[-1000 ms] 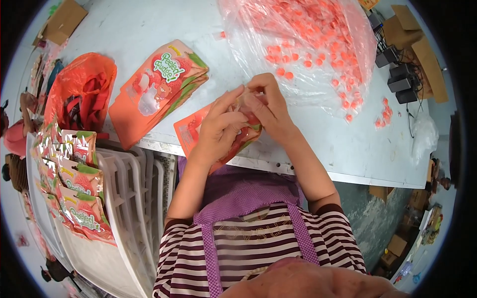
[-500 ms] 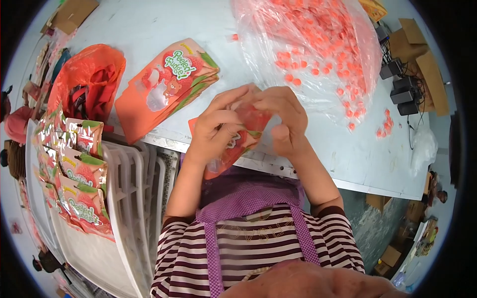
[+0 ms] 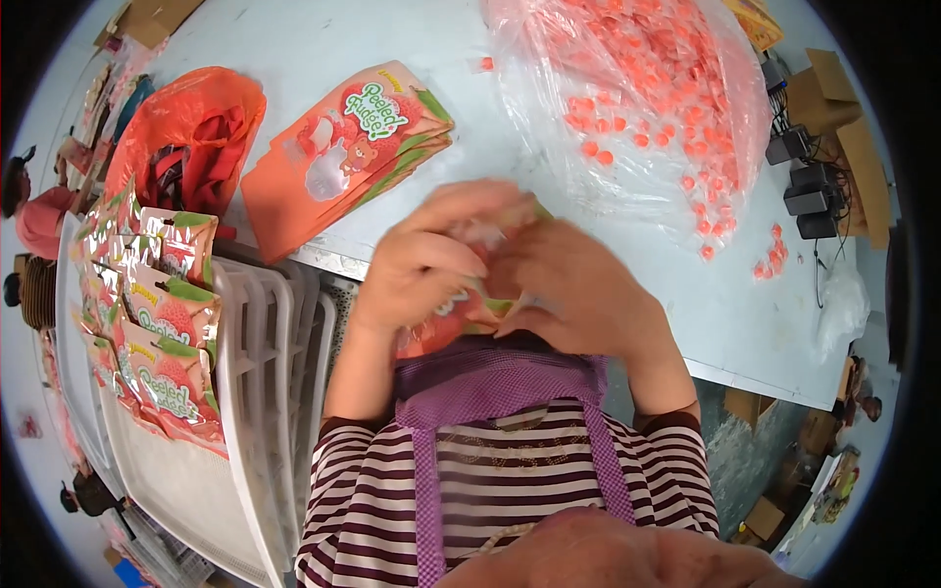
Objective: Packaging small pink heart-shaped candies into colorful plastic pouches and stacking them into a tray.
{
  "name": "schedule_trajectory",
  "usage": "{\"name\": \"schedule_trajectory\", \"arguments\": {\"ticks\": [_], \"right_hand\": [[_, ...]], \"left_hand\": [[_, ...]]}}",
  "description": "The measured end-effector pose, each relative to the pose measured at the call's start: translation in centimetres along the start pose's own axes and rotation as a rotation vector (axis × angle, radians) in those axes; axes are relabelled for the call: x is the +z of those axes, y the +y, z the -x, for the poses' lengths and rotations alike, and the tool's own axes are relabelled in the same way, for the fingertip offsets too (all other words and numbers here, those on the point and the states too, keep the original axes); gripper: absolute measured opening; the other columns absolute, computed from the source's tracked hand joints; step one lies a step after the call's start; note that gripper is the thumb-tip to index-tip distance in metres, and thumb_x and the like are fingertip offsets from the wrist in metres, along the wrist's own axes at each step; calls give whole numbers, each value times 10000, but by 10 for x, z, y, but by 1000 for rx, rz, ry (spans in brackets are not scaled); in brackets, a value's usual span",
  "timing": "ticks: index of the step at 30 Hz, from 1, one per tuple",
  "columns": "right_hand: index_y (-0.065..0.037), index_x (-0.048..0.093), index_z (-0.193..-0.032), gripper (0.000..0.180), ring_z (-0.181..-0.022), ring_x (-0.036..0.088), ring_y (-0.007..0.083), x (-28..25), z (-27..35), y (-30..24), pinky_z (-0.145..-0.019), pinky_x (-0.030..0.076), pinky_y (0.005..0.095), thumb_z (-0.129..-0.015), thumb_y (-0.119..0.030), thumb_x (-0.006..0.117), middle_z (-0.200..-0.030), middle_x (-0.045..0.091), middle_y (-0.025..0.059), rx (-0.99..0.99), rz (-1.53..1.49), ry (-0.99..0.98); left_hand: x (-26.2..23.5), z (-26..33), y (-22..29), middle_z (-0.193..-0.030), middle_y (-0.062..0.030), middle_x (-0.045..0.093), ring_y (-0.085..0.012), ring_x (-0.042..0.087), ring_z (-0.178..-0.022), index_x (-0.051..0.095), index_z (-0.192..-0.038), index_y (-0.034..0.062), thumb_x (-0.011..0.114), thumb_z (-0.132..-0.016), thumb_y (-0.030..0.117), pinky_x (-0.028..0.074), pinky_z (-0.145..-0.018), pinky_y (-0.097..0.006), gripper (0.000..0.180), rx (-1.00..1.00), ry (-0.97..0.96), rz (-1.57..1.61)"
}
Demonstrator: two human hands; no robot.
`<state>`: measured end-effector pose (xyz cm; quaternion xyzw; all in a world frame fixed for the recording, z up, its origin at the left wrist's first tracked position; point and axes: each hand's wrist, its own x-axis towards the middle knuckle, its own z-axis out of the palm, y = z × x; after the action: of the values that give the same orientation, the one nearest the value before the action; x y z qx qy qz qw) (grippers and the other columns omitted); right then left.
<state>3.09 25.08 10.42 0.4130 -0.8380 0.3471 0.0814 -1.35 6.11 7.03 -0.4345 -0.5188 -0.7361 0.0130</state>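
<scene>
Plastic, clear and wrinkled, forms the bag (image 3: 534,137) of small red pieces (image 3: 691,83) I see on the smooth, pale table (image 3: 441,44). Over the table's near edge hangs the pouch (image 3: 431,335): glossy, bent, red with green. The left hand's (image 3: 421,260) fingers grip it; the right hand (image 3: 578,284) blurs across it, and I cannot tell whether its fingers close.

The left hand (image 3: 417,263) and blurred right hand (image 3: 588,286) are close together at the desk's (image 3: 730,309) near edge, fingers (image 3: 441,254) curled, forearms (image 3: 361,380) angled inward.
</scene>
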Motion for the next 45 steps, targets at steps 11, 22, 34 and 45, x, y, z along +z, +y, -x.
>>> {"name": "schedule_trajectory", "arguments": {"ticks": [11,22,34,45], "right_hand": [[-29,593,-1037,404,-1051,546,275,-18,0,12,-930,413,383,-738,-278,702,-1045,596,102,-264,-19,355],[-57,533,-902,88,-803,519,58,22,-44,46,-720,432,215,-867,-101,601,-865,547,0,424,-1202,145],[-25,528,-816,126,-731,465,78,30,-45,42,-653,396,211,-906,-101,572,-830,518,5,288,-851,596],[-8,521,-835,204,-719,469,78,29,-37,40,-639,393,218,-938,-183,539,-863,547,34,334,-861,611]], "left_hand": [[-17,10,10,-1308,-304,431,-451,421,-1222,622,-813,85,610,-875,180,341,-1018,-530,114,33,40,167],[-32,24,7,-1289,-254,484,-393,473,-1201,526,-927,98,617,-866,187,408,-979,-498,141,31,444,253],[-16,49,39,-986,-108,615,-159,598,-878,569,-1057,-24,675,-811,25,483,-786,-282,272,-304,648,-64],[-10,43,42,-889,-61,628,-98,581,-780,593,-868,-6,650,-837,19,466,-725,-234,70,-237,797,-311]]}}
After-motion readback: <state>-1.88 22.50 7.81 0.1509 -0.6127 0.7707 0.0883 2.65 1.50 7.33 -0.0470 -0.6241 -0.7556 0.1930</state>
